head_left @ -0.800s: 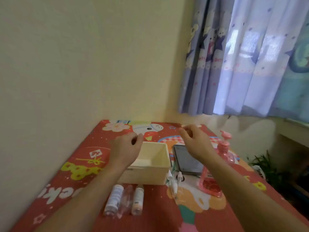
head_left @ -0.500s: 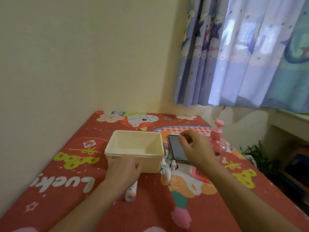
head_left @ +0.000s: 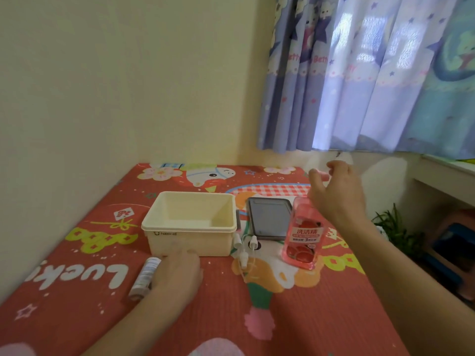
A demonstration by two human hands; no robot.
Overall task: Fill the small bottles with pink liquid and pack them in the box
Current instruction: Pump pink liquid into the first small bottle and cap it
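1 small bottle [head_left: 145, 277] just beside left hand [head_left: 177, 274], before box [head_left: 189, 233].

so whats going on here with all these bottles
A person is setting up to fill small bottles. The right hand reaches over the pump top of the pink liquid bottle. The left hand rests over small bottles lying before the cream box. Loose spray caps lie beside the box.

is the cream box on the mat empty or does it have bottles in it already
Empty, as far as shows. The cream box stands open-topped, with only bare floor and walls inside; its near inner corner is hidden. One small bottle lies outside.
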